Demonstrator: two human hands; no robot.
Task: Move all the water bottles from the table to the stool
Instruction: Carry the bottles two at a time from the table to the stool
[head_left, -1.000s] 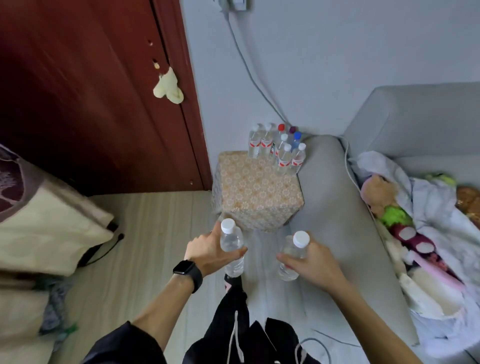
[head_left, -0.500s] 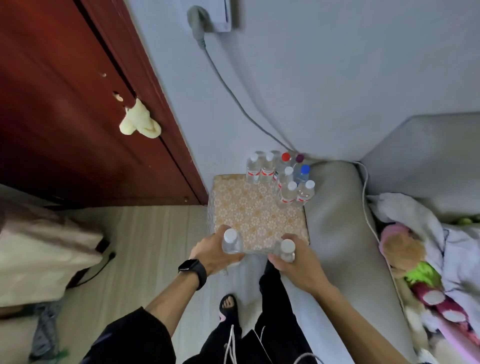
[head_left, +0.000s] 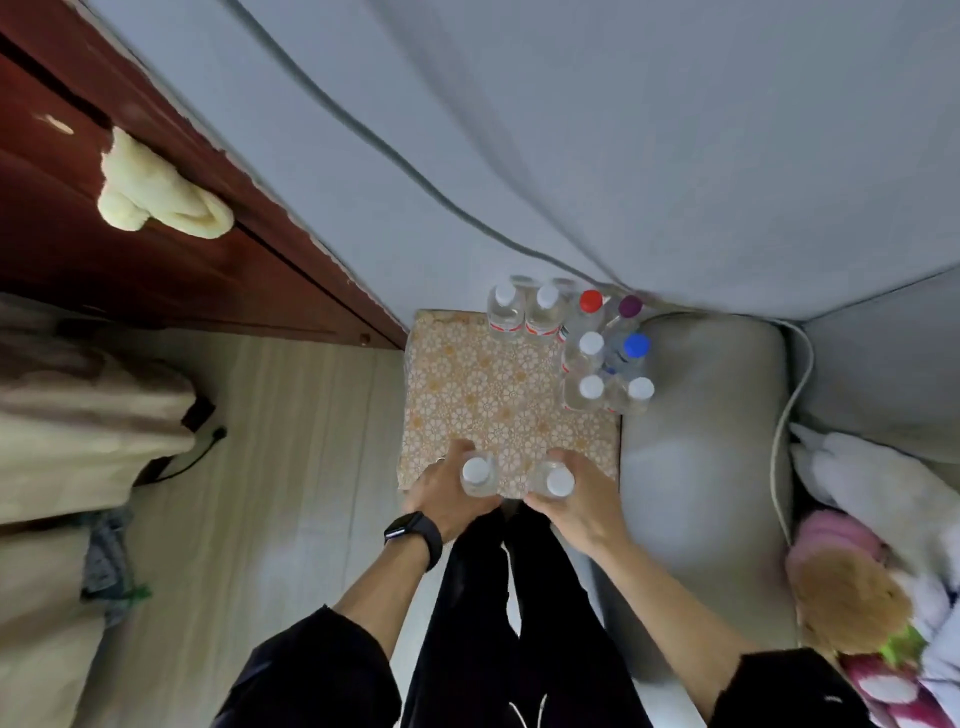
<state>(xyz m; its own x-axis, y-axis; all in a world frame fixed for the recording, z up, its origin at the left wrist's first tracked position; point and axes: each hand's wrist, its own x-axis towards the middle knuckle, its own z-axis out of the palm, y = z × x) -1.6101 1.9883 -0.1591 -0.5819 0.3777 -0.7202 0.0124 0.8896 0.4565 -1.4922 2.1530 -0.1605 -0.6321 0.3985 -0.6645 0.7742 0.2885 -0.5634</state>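
You are looking down on a square stool (head_left: 498, 395) covered in orange floral fabric. Eight clear water bottles stand upright, clustered from its 12 to 3 o'clock edge: most white-capped, plus one red-capped bottle (head_left: 590, 302), one purple-capped bottle (head_left: 629, 306) and one blue-capped bottle (head_left: 636, 346). At 6 o'clock, two more white-capped bottles, the left bottle (head_left: 476, 474) and the right bottle (head_left: 558, 482), are upright at the near edge.

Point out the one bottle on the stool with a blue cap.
It is the blue-capped bottle at the stool's right edge, beside the sofa arm. Its neighbours have white, red or purple caps.
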